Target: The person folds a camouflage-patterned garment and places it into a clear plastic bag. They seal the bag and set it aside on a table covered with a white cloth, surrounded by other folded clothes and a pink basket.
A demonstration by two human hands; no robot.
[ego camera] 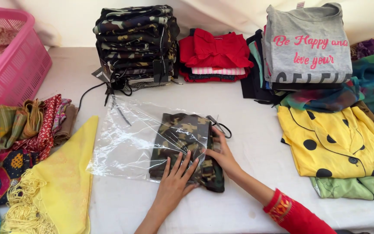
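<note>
Both my hands work a folded camouflage garment [186,149] half inside a clear plastic bag [128,143]: left hand [176,182] flat, fingers released; right hand [222,155] gripping its edge.

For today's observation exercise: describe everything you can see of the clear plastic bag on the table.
The clear plastic bag lies flat on the white table, shiny and creased, its open end toward the person. A folded camouflage garment sits partly inside, its near end sticking out. The left hand presses flat on bag and garment; the right hand grips the garment's edge at the opening.
</note>
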